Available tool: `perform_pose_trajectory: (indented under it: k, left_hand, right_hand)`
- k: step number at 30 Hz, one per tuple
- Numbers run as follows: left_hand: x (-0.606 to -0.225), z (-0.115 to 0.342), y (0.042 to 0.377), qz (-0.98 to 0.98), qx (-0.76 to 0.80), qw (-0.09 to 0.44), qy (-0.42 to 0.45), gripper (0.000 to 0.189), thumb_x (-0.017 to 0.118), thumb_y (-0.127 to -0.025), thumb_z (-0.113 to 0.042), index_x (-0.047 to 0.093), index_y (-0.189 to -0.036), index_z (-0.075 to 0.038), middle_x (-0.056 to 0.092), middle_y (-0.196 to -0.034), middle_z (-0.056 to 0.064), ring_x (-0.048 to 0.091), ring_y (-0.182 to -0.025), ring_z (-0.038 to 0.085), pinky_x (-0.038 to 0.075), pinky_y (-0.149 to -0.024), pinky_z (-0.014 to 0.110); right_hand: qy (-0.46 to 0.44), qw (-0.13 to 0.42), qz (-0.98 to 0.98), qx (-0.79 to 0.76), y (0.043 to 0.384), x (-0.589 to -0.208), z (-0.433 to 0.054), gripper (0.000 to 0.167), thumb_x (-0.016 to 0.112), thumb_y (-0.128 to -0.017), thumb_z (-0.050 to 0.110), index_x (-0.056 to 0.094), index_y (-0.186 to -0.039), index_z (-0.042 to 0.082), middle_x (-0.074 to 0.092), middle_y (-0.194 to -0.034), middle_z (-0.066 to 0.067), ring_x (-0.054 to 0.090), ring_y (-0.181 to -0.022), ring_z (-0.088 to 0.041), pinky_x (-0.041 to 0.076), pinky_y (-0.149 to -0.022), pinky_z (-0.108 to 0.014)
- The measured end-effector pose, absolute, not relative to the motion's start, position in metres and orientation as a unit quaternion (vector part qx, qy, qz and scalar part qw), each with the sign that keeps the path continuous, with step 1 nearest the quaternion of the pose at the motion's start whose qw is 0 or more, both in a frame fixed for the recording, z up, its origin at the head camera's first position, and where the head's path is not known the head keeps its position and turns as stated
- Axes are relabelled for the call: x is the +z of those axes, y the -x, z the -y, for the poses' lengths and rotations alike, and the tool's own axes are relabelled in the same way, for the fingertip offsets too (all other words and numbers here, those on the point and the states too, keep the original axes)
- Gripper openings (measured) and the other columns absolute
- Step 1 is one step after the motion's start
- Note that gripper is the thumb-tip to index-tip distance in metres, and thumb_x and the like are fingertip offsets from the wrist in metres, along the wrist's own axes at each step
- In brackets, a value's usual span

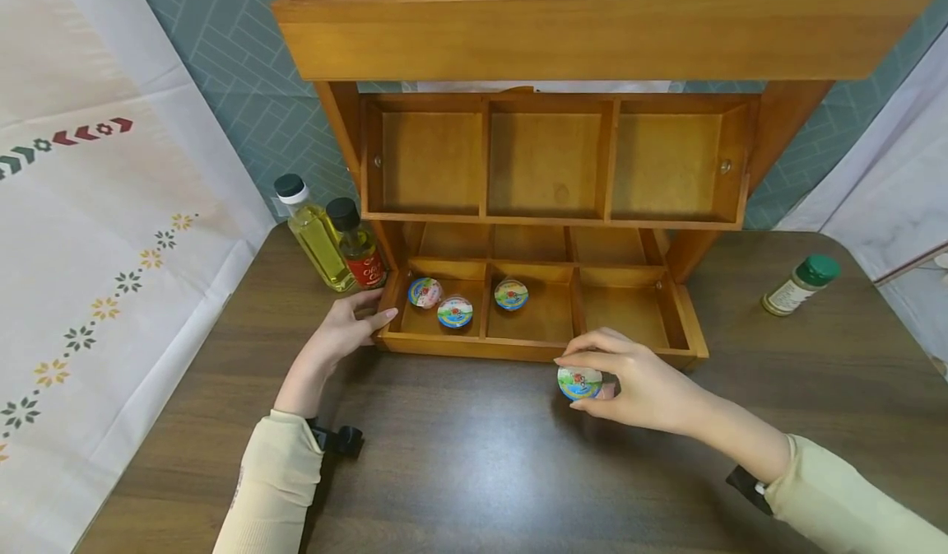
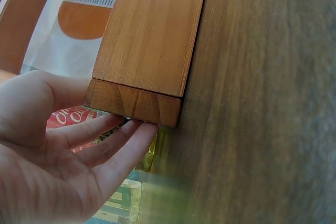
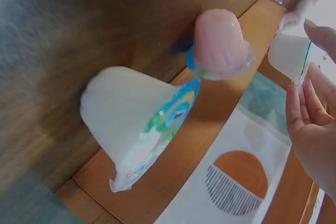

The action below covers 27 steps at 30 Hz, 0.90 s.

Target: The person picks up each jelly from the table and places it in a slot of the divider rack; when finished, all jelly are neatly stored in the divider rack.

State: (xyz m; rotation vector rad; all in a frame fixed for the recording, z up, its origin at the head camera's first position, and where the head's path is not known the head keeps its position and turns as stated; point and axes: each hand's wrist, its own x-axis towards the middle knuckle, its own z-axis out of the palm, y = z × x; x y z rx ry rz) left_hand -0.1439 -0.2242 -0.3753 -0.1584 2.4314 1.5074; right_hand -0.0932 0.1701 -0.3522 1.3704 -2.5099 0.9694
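Note:
My left hand (image 1: 344, 328) holds the front left corner of the wooden rack (image 1: 437, 346), thumb over the edge and fingers against the outer side (image 2: 134, 103). My right hand (image 1: 640, 381) pinches a jelly cup (image 1: 580, 381) by its rim, in front of the bottom tray; its lid is printed blue and green, and its body is whitish in the right wrist view (image 3: 287, 56). A pink jelly cup (image 3: 219, 43) and another white one (image 3: 123, 114) stand lid down on the table near that hand. In the bottom tray, two jelly cups (image 1: 455, 312) lie in the left compartment and one (image 1: 511, 295) in the middle.
Left of the rack stand a tall oil bottle (image 1: 314, 237) and a smaller red-labelled bottle (image 1: 363, 249), close to my left hand. A green-capped jar (image 1: 800, 285) is on the right of the table (image 1: 459, 455). Upper rack tiers (image 1: 592, 39) overhang the bottom tray.

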Motion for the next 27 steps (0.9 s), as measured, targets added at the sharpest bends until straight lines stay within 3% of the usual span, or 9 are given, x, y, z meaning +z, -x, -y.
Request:
perform_pose_trajectory:
  k: [7, 14, 21, 27]
  left_hand:
    - [-0.374, 0.225, 0.144, -0.843, 0.515, 0.141, 0.058, 0.060, 0.058, -0.093, -0.027, 0.034, -0.143, -0.002, 0.040, -0.142, 0.017, 0.050, -0.110, 0.026, 0.048, -0.069, 0.026]
    - [-0.373, 0.224, 0.143, -0.844, 0.513, 0.147, 0.059, 0.061, 0.058, -0.093, -0.029, 0.033, -0.144, -0.003, 0.039, -0.143, 0.018, 0.048, -0.115, 0.028, 0.048, -0.072, 0.028]
    - [-0.372, 0.223, 0.142, -0.843, 0.516, 0.140, 0.058, 0.061, 0.058, -0.093, -0.027, 0.034, -0.143, -0.002, 0.040, -0.143, 0.017, 0.050, -0.110, 0.025, 0.047, -0.068, 0.026]
    - [-0.371, 0.223, 0.142, -0.842, 0.518, 0.141, 0.056, 0.061, 0.058, -0.094, -0.027, 0.034, -0.143, -0.001, 0.040, -0.142, 0.019, 0.050, -0.110, 0.026, 0.048, -0.069, 0.027]
  right_hand:
    - [-0.375, 0.055, 0.860, 0.341, 0.114, -0.351, -0.163, 0.046, 0.084, -0.068, 0.020, 0.069, -0.111, 0.011, 0.059, -0.112, 0.006, 0.059, -0.094, -0.009, 0.051, -0.078, -0.029]
    - [-0.309, 0.039, 0.880, 0.360, 0.137, -0.355, -0.151, 0.045, 0.084, -0.069, 0.026, 0.070, -0.109, 0.010, 0.062, -0.110, 0.000, 0.057, -0.086, -0.011, 0.050, -0.067, -0.035]
    - [-0.253, 0.011, 0.898, 0.359, 0.155, -0.366, -0.141, 0.049, 0.083, -0.070, 0.030, 0.068, -0.112, 0.009, 0.062, -0.107, -0.001, 0.061, -0.088, -0.019, 0.049, -0.069, -0.034]
    - [-0.257, -0.006, 0.899, 0.354, 0.162, -0.371, -0.136, 0.048, 0.082, -0.072, 0.029, 0.068, -0.111, 0.006, 0.062, -0.104, -0.004, 0.062, -0.086, -0.022, 0.049, -0.065, -0.027]
